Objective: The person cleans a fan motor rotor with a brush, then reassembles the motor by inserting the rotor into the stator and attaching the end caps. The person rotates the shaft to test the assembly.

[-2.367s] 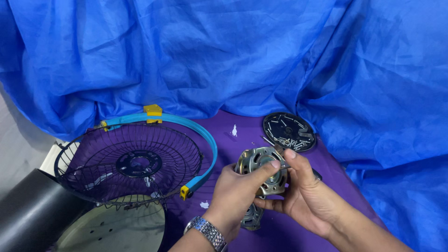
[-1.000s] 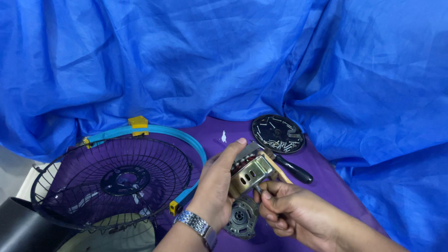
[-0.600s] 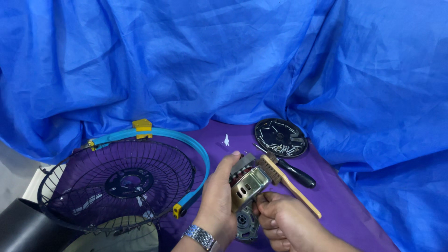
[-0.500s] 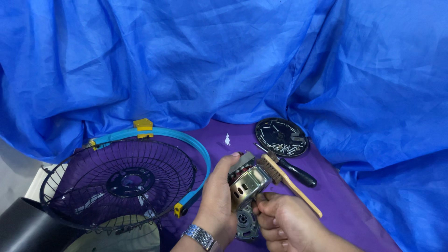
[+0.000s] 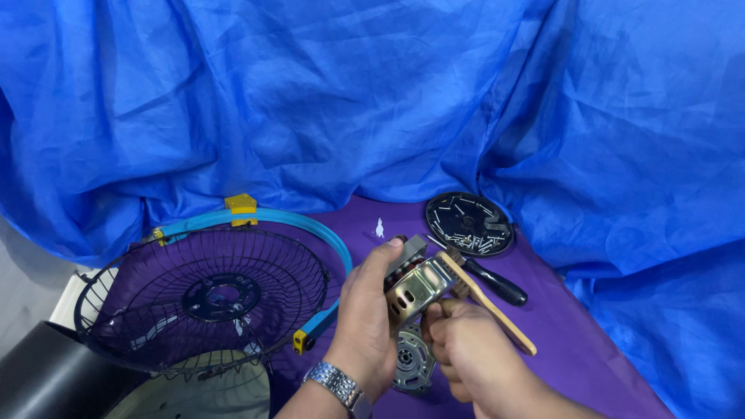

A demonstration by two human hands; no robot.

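A: Left hand (image 5: 371, 310) clamped round the fan motor (image 5: 415, 285), lifted above the purple cloth (image 5: 574, 326), beside the wire fan guard (image 5: 203, 299).

B: Right hand (image 5: 466, 349) pinches its underside. Probably heavy, rigid metal; grip the casing. Long axis tilts up-left. Wooden-handled brush (image 5: 489, 302) behind.

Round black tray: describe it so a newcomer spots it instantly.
Start at the purple cloth under the blue drape. At its far right edge, beyond the hands, lies the round black tray. Unlike the wire fan guard on the left, it is small, solid and holds loose screws.
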